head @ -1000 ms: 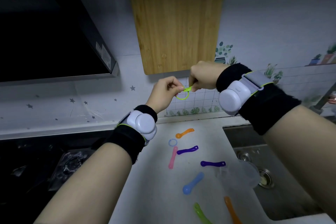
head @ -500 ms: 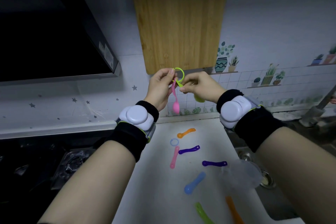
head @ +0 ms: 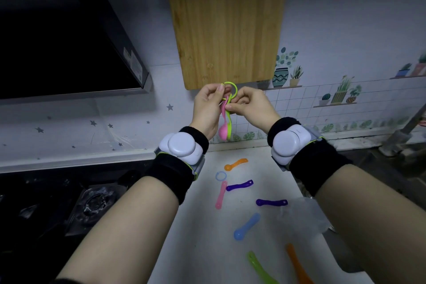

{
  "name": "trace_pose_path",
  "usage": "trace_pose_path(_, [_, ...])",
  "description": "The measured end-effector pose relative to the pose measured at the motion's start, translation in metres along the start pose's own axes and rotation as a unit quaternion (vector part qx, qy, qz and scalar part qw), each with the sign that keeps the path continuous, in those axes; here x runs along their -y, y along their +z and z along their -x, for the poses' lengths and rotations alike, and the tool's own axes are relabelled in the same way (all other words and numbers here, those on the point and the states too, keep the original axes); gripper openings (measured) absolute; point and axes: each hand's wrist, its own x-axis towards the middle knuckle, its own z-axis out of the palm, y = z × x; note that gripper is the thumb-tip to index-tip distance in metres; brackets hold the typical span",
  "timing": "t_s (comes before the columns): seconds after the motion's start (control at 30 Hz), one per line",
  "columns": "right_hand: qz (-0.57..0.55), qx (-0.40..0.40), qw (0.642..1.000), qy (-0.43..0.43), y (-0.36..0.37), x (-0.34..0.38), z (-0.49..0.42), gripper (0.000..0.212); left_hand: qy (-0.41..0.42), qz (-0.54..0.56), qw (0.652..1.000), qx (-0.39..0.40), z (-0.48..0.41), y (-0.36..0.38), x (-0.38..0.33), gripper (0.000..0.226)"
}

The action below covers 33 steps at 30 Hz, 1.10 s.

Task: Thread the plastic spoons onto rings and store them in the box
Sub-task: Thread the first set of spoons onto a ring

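Spoons of thin coloured plastic: light, stiff, probably slick, apt to swing or slide off an open ring. Held up before the wall, above the counter (head: 202,244): green ring (head: 234,87) with pink spoon (head: 223,131) and green spoon (head: 229,127) dangling bowl-down from it. Left hand (head: 207,106) pinching the ring's left side, fingers curled together on it. Right hand (head: 250,105) pinching the green spoon's handle just under the ring, thumb and forefinger closed.

Best taken by the handle end near its hole, with the ring steadied at one side. Springy by the look, so gentle force only.

Hard to tell: position of the ring's gap, and full threading of the green spoon or not, the joint being covered by fingers. Below, loose spoons (head: 247,226) and blue ring (head: 220,175) on the counter, two spoons cut off at the lower edge. Pale translucent shape (head: 304,214) beside the right forearm, possibly the box, too blurred to confirm.
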Motion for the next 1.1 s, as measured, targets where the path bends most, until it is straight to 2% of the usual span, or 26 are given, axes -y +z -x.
trace_pose_path(0.17, [-0.002, 0.011, 1.000, -0.021, 0.001, 0.000, 0.001, 0.011, -0.005, 0.006, 1.000, 0.003, -0.001, 0.001, 0.003, 0.011])
trace_pose_path(0.43, [-0.034, -0.011, 0.999, -0.017, 0.002, -0.010, 0.005, 0.020, -0.010, -0.028, 0.999, 0.032, 0.002, -0.003, 0.016, 0.019])
trace_pose_path(0.73, [-0.040, -0.036, 0.997, 0.057, 0.008, -0.047, 0.024, 0.024, -0.085, -0.055, 0.994, 0.028, 0.018, -0.013, 0.054, 0.029])
trace_pose_path(1.0, [-0.026, -0.024, 0.988, 0.149, 0.011, -0.082, 0.076, 0.017, -0.167, -0.071, 0.982, 0.048, 0.048, -0.025, 0.091, 0.031])
trace_pose_path(1.1, [0.012, -0.012, 0.984, 0.179, 0.018, -0.097, 0.104, 0.017, -0.202, -0.079, 0.974, 0.064, 0.063, -0.030, 0.108, 0.031])
